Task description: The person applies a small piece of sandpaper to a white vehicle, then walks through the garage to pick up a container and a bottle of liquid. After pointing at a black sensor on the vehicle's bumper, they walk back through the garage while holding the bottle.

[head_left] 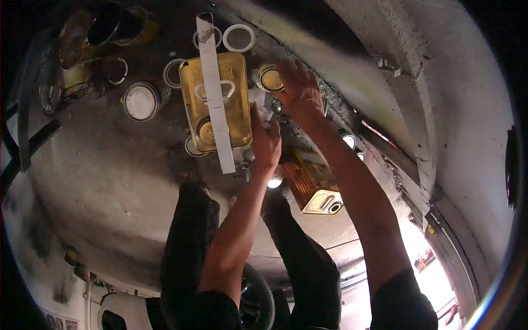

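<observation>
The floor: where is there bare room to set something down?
The widest bare patch of floor lies below the round white-topped can in the picture, out to the side of the left leg. A narrow gap separates that can from the big yellow can. It is crowded around the right hand and the small gold-topped can.

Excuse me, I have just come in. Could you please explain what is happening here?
A person has the right hand at a small round can. The left hand is beside a large yellow tin; whether it touches the tin is not clear. A long pale strip lies across this tin. A white-topped can is further to the left.
</observation>
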Action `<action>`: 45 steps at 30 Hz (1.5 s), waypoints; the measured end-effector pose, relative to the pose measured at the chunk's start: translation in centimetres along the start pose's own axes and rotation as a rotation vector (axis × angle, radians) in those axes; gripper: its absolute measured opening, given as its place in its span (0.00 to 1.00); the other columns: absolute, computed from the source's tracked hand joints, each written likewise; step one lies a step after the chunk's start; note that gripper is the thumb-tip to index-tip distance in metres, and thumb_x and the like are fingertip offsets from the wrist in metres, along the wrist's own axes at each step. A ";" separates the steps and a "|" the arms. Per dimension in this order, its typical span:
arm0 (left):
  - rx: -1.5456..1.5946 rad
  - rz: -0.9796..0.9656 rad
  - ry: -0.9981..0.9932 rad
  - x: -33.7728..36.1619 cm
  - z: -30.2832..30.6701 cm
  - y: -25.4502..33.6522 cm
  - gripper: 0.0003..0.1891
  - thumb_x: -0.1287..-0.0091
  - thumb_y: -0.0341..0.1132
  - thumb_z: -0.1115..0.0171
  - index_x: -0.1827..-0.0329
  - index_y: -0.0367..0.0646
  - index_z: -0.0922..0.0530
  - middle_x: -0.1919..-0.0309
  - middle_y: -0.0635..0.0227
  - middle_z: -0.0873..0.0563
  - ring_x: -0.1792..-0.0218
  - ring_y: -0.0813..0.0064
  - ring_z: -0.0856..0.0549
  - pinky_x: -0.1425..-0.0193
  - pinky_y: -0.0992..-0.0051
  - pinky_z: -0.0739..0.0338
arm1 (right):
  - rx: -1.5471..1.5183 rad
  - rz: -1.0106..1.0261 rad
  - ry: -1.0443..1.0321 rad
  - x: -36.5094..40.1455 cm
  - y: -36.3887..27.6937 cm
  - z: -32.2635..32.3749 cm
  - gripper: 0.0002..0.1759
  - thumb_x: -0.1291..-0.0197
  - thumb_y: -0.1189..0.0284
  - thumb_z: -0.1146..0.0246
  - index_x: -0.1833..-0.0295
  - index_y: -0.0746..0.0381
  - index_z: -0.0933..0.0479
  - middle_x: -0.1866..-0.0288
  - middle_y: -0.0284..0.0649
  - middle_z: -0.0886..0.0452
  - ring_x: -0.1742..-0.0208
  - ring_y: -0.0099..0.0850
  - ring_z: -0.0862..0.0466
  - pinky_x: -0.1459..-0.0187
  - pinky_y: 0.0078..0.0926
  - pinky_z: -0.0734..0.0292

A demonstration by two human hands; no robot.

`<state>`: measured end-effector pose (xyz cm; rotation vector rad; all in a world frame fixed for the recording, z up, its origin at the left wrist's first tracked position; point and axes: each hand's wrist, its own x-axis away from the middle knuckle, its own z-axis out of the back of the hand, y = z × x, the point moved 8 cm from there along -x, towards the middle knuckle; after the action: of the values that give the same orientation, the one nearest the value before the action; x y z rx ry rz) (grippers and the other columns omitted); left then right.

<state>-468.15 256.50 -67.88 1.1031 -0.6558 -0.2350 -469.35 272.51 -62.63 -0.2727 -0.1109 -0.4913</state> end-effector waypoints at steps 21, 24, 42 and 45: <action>-0.094 0.180 -0.358 10.3 4.8 -2.2 0.26 0.26 0.33 0.37 0.27 0.37 0.31 0.40 0.44 0.21 0.43 0.46 0.17 0.41 0.56 0.20 | 0.139 -0.056 -0.089 0.0 -0.8 -0.8 0.47 0.43 0.55 0.26 0.22 0.62 0.36 0.35 0.46 0.28 0.35 0.49 0.26 0.36 0.54 0.29; -0.204 0.019 -0.278 10.3 6.7 0.6 0.26 0.26 0.34 0.36 0.26 0.41 0.29 0.41 0.51 0.18 0.49 0.56 0.12 0.45 0.61 0.17 | 0.288 -0.074 -0.157 0.2 -1.4 0.4 0.47 0.40 0.53 0.28 0.21 0.62 0.37 0.33 0.47 0.30 0.36 0.50 0.26 0.36 0.54 0.30; -0.923 -0.234 -0.589 23.5 37.6 23.3 0.23 0.29 0.39 0.36 0.34 0.39 0.22 0.43 0.51 0.16 0.41 0.48 0.17 0.35 0.55 0.22 | -0.240 -0.562 -0.762 65.5 -18.1 24.9 0.10 0.33 0.65 0.39 0.56 0.57 0.15 0.72 0.41 0.14 0.65 0.41 0.11 0.59 0.44 0.17; -1.136 -0.223 -0.692 24.5 39.4 24.6 0.22 0.28 0.39 0.36 0.34 0.38 0.22 0.45 0.53 0.15 0.42 0.51 0.16 0.36 0.57 0.21 | -0.933 -0.833 -0.377 66.5 -19.6 31.3 0.16 0.28 0.58 0.41 0.61 0.59 0.17 0.75 0.41 0.16 0.69 0.38 0.12 0.66 0.41 0.17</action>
<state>-475.73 226.04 -25.74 -0.0444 -0.8259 -1.0634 -421.67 234.91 -16.77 -1.2626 -0.3675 -1.3080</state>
